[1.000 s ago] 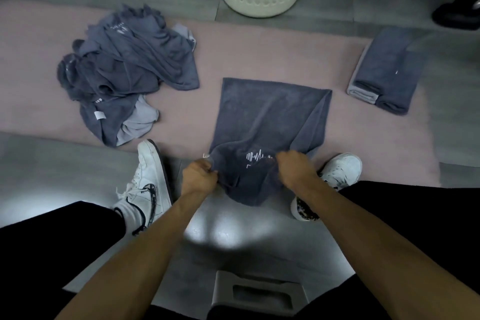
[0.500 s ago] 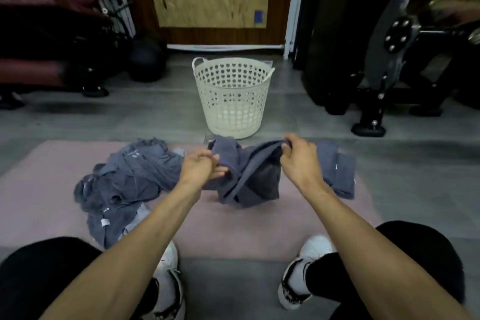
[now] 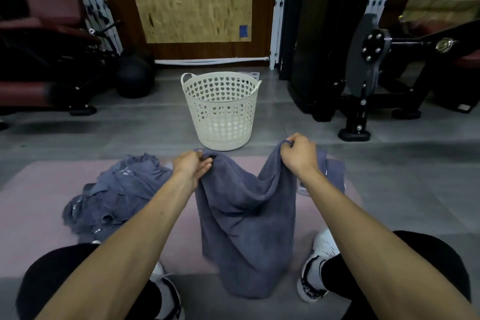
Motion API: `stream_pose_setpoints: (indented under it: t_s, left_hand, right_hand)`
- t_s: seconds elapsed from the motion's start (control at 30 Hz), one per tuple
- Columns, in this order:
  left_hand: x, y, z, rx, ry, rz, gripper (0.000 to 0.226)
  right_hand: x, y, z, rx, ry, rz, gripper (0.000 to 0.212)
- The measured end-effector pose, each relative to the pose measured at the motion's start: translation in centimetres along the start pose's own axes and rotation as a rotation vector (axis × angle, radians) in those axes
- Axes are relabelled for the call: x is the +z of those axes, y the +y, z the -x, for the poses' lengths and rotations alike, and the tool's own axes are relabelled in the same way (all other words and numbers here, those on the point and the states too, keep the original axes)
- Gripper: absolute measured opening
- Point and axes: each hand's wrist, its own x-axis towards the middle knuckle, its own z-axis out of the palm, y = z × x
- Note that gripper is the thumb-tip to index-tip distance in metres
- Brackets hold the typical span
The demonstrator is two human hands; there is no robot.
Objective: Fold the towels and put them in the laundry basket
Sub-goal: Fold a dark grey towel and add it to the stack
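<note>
A grey towel (image 3: 246, 228) hangs in the air in front of me, sagging between its two top corners. My left hand (image 3: 191, 163) pinches the left corner and my right hand (image 3: 298, 153) pinches the right corner, slightly higher. A heap of unfolded grey towels (image 3: 114, 195) lies on the pink mat (image 3: 31, 202) at the left. A folded grey towel (image 3: 333, 171) lies on the mat at the right, mostly hidden behind my right arm. The cream laundry basket (image 3: 220, 114) stands upright on the floor just beyond the mat; no towel shows through its holes.
Dark gym machines (image 3: 363, 67) stand at the back right and a red bench machine (image 3: 44, 54) at the back left, with a black ball (image 3: 135, 78) beside it. My white shoes (image 3: 317, 270) rest at the mat's near edge.
The towel lay flat on the mat a second ago with my hands on its near edge. Both hands lifted it, and it now hangs spread between them as my view tilted up.
</note>
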Motion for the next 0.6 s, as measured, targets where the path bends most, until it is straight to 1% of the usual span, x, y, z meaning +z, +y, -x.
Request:
stream_pose_setpoints:
  t_s: [0.07,0.13,0.23,0.3,0.37,0.47,0.53,0.6]
  left_hand:
    - [0.4,0.2,-2.5,-0.049,0.022,-0.026,0.009]
    - [0.9,1.2,-5.1,-0.059,0.035,-0.029,0.010]
    - [2.5,4.4,-8.0,0.029,0.020,0.060,0.016]
    - [3.5,6.4,-8.9,0.102,-0.009,0.170,0.019]
    - [3.9,7.4,-9.3,0.152,-0.023,0.248,0.019]
    - [2.8,6.7,-9.8,0.155,0.015,0.243,0.014]
    - [1.1,5.0,-9.9,0.115,0.073,0.184,0.010]
    - [-1.2,2.3,-10.1,0.052,0.138,0.107,0.014]
  right_hand:
    - [1.0,0.2,-2.1,0.062,-0.059,-0.026,0.021]
    - [1.5,-0.3,-4.3,0.069,-0.077,-0.063,0.021]
    - [1.4,-1.9,-7.2,-0.025,0.021,-0.159,0.014]
    - [1.3,-3.4,-8.5,-0.108,0.099,-0.229,0.010]
    - [1.6,-4.4,-9.2,-0.153,0.126,-0.280,0.011]
    - [2.8,-4.2,-9.1,-0.123,0.116,-0.302,0.011]
    - [3.8,-2.5,-8.3,-0.058,0.116,-0.300,0.011]
    - [5.1,0.1,-6.6,0.019,0.092,-0.305,0.010]
